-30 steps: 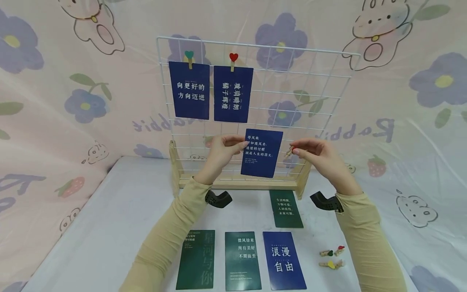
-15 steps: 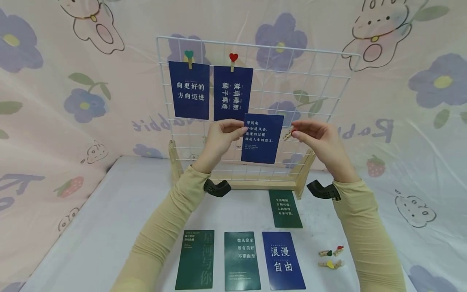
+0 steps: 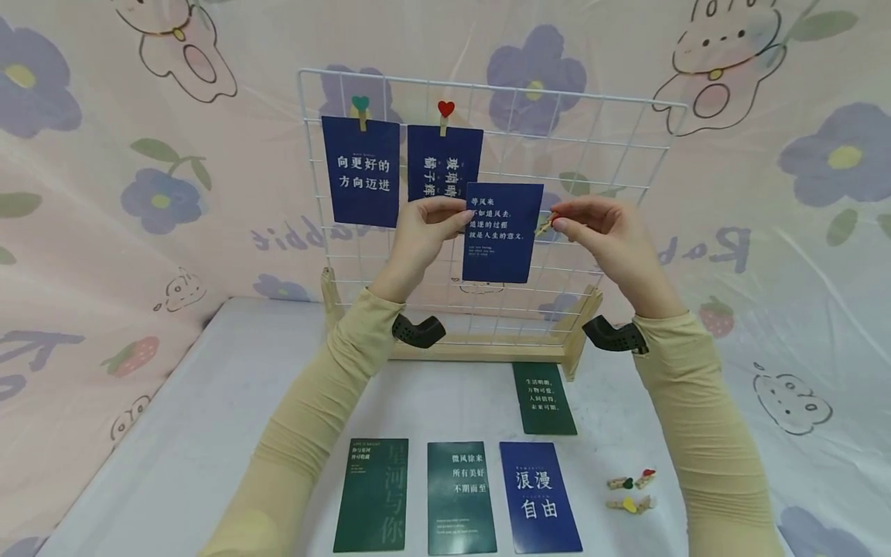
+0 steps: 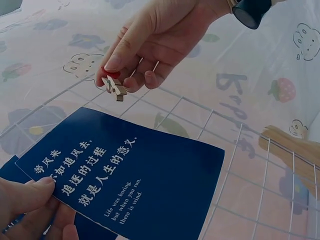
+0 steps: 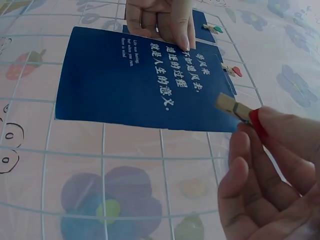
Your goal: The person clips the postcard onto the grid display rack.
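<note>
My left hand point(image 3: 426, 241) pinches a dark blue card point(image 3: 501, 251) by its left edge, thumb on the printed front. The card is upright in front of the white wire grid point(image 3: 588, 166) and overlaps the lower part of a hung blue card point(image 3: 445, 151). Just right of the held card, my right hand point(image 3: 612, 240) pinches a small wooden clothespin point(image 5: 234, 107) by its red end. The pin's tip points toward the card in the right wrist view. Another blue card point(image 3: 362, 172) hangs at the grid's left under a green-heart clothespin point(image 3: 361, 108).
The grid stands in a wooden base point(image 3: 480, 352) on a white table point(image 3: 230, 402). In front lie green cards point(image 3: 372, 495) and a blue card point(image 3: 541, 497); one green card point(image 3: 544, 398) is close to the base. Several clothespins point(image 3: 629, 504) lie at the right, beside my right sleeve.
Both hands have risen, carrying the blue card and the clothespin up along the grid. The held card has come to cover part of the second hung card.
</note>
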Tool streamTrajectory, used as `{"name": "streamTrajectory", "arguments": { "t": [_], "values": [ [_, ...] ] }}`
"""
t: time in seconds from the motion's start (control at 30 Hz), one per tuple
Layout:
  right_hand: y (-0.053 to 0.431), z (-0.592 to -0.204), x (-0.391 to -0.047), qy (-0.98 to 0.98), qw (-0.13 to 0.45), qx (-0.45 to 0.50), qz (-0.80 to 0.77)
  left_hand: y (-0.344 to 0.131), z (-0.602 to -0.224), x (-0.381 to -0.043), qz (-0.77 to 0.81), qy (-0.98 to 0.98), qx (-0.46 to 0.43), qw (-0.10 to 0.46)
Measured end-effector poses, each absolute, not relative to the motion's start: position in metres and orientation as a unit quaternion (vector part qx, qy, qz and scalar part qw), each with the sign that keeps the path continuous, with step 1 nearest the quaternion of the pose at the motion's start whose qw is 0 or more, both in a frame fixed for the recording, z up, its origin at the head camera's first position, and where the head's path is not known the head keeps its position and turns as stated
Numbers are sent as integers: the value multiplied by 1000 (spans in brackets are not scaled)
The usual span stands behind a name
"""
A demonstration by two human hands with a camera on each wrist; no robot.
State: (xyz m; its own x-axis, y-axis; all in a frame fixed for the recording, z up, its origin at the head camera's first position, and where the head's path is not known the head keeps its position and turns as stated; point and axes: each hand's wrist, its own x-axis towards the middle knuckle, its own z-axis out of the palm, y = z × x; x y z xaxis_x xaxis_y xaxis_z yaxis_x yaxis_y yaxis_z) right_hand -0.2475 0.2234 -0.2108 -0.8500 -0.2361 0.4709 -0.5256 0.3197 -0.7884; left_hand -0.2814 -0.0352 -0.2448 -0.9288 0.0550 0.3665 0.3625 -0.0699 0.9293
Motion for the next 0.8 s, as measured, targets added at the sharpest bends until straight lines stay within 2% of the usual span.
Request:
{"name": "streamTrajectory", "arguments": {
  "t": [0.47,0.8],
  "values": [
    [219,-183,-258,-797,162,220,538,-28,-227,-292,-713,-675,-155,114],
    [215,-163,-272,-782,194,224,548,-23,-216,-296,-697,-684,-161,140]
  ]
}}
